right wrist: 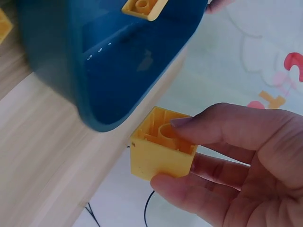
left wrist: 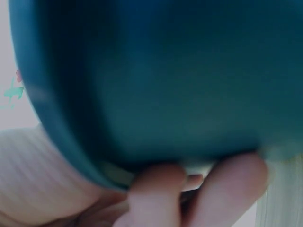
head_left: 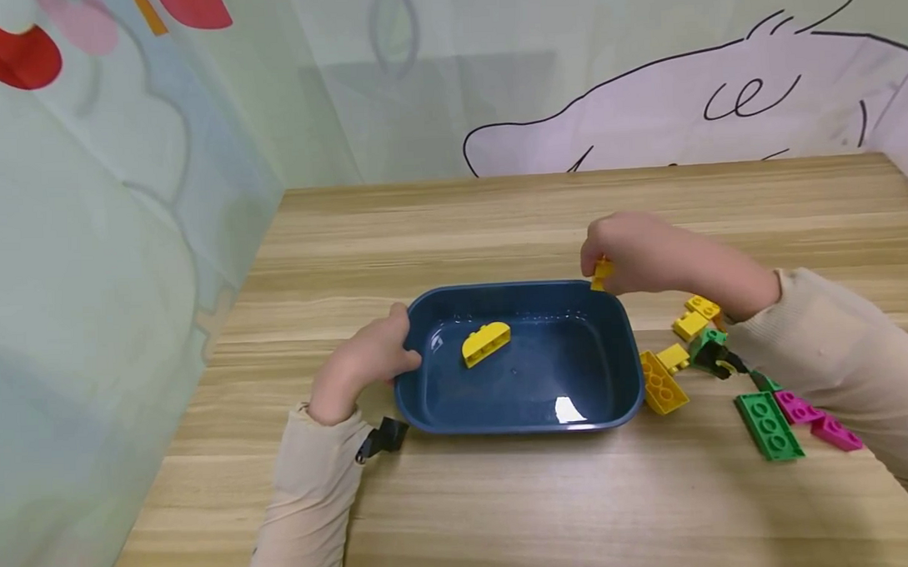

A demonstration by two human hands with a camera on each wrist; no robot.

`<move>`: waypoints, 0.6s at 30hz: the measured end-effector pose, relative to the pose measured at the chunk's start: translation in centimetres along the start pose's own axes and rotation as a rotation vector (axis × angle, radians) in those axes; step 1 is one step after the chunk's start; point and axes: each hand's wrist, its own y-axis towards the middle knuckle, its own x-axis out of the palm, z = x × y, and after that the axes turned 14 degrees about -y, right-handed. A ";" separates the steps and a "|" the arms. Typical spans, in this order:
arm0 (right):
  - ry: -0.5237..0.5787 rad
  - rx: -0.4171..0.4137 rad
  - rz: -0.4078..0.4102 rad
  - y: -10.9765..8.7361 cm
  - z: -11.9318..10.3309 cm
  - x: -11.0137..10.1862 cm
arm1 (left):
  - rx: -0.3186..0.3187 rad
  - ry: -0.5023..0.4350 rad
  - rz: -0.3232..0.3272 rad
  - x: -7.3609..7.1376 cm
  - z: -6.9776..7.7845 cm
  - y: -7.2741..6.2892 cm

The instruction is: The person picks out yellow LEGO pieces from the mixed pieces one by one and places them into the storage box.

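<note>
A dark blue tray [head_left: 540, 376] stands on the wooden table. Inside it, left of centre, lies a yellow brick with a rounded top [head_left: 486, 344]. My left hand [head_left: 370, 353] grips the tray's left rim, thumb over the edge; blurred fingertips [left wrist: 232, 189] press the tray's outside in the left wrist view. Near the back right corner of the tray, my right hand [head_left: 644, 252] pinches a yellow toy brick [right wrist: 158, 158] between thumb and fingers. That brick's hollow underside shows in the right wrist view, and the hand partly hides it in the head view.
Right of the tray lie a larger yellow brick [head_left: 662, 385], a small yellow brick [head_left: 674, 357] and more yellow ones [head_left: 691, 323]. A green brick [head_left: 769, 427] and magenta bricks [head_left: 837, 433] lie farther right, partly under the right sleeve [head_left: 840, 362]. A printed cloth [head_left: 403, 127] hangs behind the table.
</note>
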 end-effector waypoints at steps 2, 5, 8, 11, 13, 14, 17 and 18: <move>0.008 -0.003 -0.007 0.2 -0.3 -0.3 | -0.004 0.004 0.002 0.0 0.1 0.0; 0.013 -0.009 -0.011 0.6 -0.8 -0.6 | -0.006 0.006 0.003 0.0 0.2 -0.1; 0.015 -0.026 -0.011 1.1 -1.4 -0.5 | -0.006 0.005 0.004 0.0 0.2 -0.1; 0.025 -0.051 -0.021 1.7 -1.9 -0.1 | -0.009 0.000 0.001 0.0 0.2 -0.1; 0.036 -0.063 -0.035 2.1 -2.3 0.2 | -0.011 -0.002 -0.002 0.1 0.2 -0.1; 0.041 -0.066 -0.046 2.3 -2.5 0.3 | -0.011 -0.001 -0.002 0.1 0.3 -0.1; 0.053 -0.068 -0.077 2.9 -3.1 0.6 | -0.010 -0.001 0.000 0.1 0.3 -0.1; 0.053 -0.066 -0.090 3.1 -3.3 0.7 | -0.012 -0.001 -0.001 0.1 0.3 -0.1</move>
